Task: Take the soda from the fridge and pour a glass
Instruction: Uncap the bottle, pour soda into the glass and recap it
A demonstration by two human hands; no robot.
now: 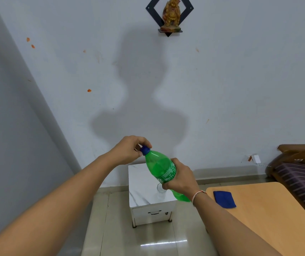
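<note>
Pale grey wall is filling most of the view, and a small golden statue is standing on a black shelf high up on it. Below, a small white cabinet is standing on the tiled floor, and a clear glass is standing on its top. The right hand is gripping the green soda bottle around the middle, with fingers curled around it, and is holding it tilted in the air above the cabinet. The left hand is pinching the blue cap with thumb and fingertips. To the right, a blue cloth is lying on a wooden table, near its corner.
</note>
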